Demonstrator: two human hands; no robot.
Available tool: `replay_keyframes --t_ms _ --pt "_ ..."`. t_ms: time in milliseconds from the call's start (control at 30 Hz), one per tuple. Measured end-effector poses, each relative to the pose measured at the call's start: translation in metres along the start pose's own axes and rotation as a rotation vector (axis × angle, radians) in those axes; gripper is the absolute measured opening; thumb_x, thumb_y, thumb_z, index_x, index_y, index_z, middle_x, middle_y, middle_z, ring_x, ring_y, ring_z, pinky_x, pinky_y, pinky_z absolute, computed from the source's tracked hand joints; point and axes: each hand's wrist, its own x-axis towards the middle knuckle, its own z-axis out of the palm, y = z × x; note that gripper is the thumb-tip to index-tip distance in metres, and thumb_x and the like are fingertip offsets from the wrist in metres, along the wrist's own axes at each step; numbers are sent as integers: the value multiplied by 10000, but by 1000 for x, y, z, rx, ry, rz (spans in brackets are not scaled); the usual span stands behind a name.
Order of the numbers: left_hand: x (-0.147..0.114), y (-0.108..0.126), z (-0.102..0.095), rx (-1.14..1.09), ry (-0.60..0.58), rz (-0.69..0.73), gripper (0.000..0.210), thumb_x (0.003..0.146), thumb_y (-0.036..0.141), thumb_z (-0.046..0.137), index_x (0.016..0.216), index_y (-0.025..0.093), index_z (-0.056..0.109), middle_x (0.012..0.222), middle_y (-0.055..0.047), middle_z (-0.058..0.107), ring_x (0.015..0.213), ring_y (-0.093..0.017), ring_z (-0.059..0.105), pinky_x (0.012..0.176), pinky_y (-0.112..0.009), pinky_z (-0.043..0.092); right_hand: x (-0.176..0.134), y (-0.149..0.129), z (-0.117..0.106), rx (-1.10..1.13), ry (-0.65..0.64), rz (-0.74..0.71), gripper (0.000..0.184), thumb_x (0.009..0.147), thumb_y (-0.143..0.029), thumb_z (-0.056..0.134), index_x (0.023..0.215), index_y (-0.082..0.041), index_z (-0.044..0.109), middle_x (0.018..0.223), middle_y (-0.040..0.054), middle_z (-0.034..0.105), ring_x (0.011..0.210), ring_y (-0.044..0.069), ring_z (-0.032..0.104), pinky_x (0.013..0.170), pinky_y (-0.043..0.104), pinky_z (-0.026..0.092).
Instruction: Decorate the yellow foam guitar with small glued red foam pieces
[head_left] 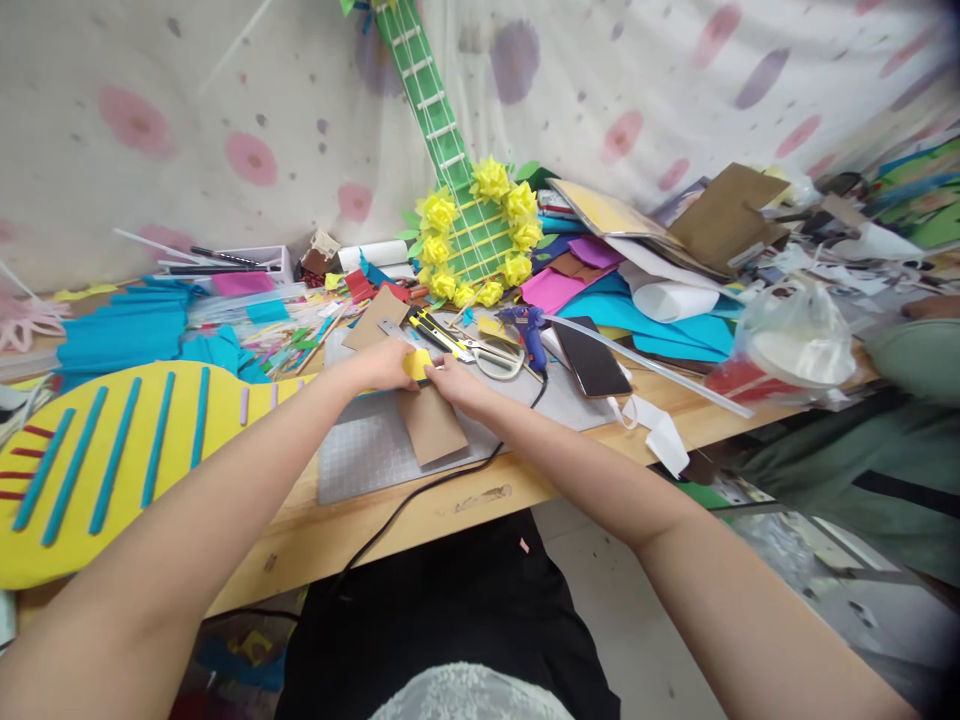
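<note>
My left hand (pixel 391 366) is closed on a small yellow piece (pixel 417 364), perhaps paper or foam sheet. Close against it, my right hand (pixel 454 384) pinches the piece's right edge; its fingertips are partly hidden. Below both hands a brown cardboard piece (pixel 433 432) lies on the grey cutting mat (pixel 360 462). Just beyond the fingers are a yellow-and-black utility knife (pixel 429 328) and scissors (pixel 501 362) with pale handles. A blue glue gun (pixel 531 335) rests to the right, its black cord (pixel 420 490) running across the mat and over the table edge.
A yellow guitar-shaped cutout (pixel 217 410) with blue strips lies at left. Behind stands a green guitar model (pixel 480 245) ringed with yellow flowers. To the right are a phone (pixel 592 358), a clear glue stick (pixel 660 370), coloured paper (pixel 675 335), a bagged tub (pixel 791 345) and another person's sleeve (pixel 919 355).
</note>
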Motion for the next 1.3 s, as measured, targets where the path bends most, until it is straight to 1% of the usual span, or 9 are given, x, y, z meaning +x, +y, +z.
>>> replay_keyframes --t_ms 133,333,467,600,700,833,967,1100,1300 --pt "-2 -1 0 18 -15 -20 335 624 385 601 886 180 639 881 -57 675 797 -221 620 673 -275 450 -2 -7 9 -176 -47 -121 308 743 -360 595 988 -186 527 940 84 633 939 254 567 765 321 432" --pt "-6 -9 14 21 22 -41 391 636 384 606 976 192 613 955 -84 655 842 -247 623 682 -298 464 -9 -11 0 -559 -56 -308 346 737 -304 600 1030 -122 563 1021 140 620 978 254 551 835 351 422" --pt "-6 -15 23 66 146 -84 475 652 410 623 1061 171 594 1082 -123 601 996 -265 581 844 -312 441 -6 -7 -13 -700 61 -439 394 764 -235 560 1133 -99 527 1108 160 587 1044 252 518 924 371 374" --pt "-5 -17 28 38 189 -113 544 662 425 628 1140 175 560 1140 -125 569 1079 -275 539 895 -321 421 5 -1 -22 -775 186 -534 350 783 -179 522 1124 -99 533 1100 162 571 1072 256 488 946 377 352" --pt "-7 -20 31 17 231 -109 549 695 434 594 1179 184 533 1161 -118 563 1116 -278 517 914 -331 409 7 2 -22 -767 77 -644 396 791 -275 561 1153 -122 513 1113 149 570 1079 252 485 937 385 361" --pt "-12 -23 32 25 184 -11 571 702 484 573 1175 167 533 1105 -112 590 1057 -264 548 887 -323 420 2 5 -16 -822 -55 -844 667 721 -464 641 1257 -122 439 1236 162 508 1146 277 437 982 419 327" --pt "-16 -19 32 54 154 -31 547 696 474 587 1137 153 553 1069 -125 605 1025 -277 560 853 -335 433 1 13 -12 -859 -37 -861 781 720 -550 611 1304 -77 399 1268 198 476 1205 304 383 1021 441 286" --pt "-16 -14 32 91 157 -31 478 717 434 584 1106 156 571 1096 -130 600 1072 -283 538 891 -337 413 4 17 -13 -818 -54 -852 771 725 -559 602 1319 -116 390 1270 191 488 1253 307 335 1035 476 256" --pt "-18 -12 30 77 155 -38 489 704 427 591 1113 162 554 1103 -125 603 1062 -283 543 882 -339 416 10 3 -17 -807 -69 -839 703 727 -386 657 1326 -130 391 1309 164 472 1215 294 381 1019 447 285"
